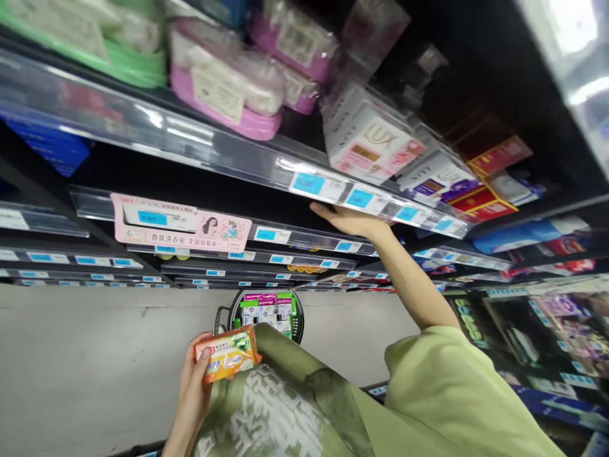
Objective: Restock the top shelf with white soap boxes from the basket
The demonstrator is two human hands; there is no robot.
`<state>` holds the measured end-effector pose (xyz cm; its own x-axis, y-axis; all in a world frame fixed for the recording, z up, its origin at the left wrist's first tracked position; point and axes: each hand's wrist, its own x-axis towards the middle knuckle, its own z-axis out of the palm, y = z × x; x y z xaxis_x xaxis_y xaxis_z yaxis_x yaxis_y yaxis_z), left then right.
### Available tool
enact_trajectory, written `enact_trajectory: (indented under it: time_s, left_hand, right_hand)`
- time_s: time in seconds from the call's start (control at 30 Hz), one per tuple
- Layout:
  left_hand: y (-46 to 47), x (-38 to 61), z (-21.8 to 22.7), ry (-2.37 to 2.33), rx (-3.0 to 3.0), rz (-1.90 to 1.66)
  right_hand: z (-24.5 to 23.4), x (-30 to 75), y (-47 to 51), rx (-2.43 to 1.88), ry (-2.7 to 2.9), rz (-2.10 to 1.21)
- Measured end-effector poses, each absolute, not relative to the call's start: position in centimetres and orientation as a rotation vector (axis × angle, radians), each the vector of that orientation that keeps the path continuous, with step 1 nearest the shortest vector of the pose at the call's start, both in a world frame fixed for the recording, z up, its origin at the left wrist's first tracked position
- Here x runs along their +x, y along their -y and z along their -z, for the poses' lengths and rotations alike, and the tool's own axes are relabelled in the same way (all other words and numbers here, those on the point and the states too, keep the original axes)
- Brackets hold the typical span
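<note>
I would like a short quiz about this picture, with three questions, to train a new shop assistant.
1. What does the left hand hold?
2. Put these in order, from left to right in the picture: LUX boxes, basket, pink sign.
3. Where is the right hand? (a) on the basket, (b) at the shelves, (c) on the floor.

Key:
1. A packet in mostly orange wrapping.
2. Pink sign, basket, LUX boxes.
3. (b).
</note>
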<state>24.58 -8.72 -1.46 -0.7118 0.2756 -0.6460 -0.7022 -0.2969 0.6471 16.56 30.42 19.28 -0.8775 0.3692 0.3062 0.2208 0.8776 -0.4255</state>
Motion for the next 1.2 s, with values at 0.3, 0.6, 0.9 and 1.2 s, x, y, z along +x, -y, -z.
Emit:
enact_trajectory:
  time_s: [0.3,0.6,0.9,1.2]
  left_hand:
    - [5.4,24.5,-0.1,-1.354,-0.252,-1.896]
    - [0.7,25.8,-3.0,-1.334,-0.053,-1.748]
    - [2.0,27.3,-1.9,-1.337,-0.090,-1.675]
    - [2.8,26.1,-1.7,-1.480,-0.138,-1.698]
  right_hand:
    - [-16.1,32.8,-29.6,-0.246,2.881,-0.472]
    - [-9.8,34.3,-30.7,-0.766,3.065,-0.345]
    - [-10.1,32.8,-31.4,-0.774,3.317,0.083]
    - [-11.3,32.4,-31.3,-0.672,3.373,-0.152]
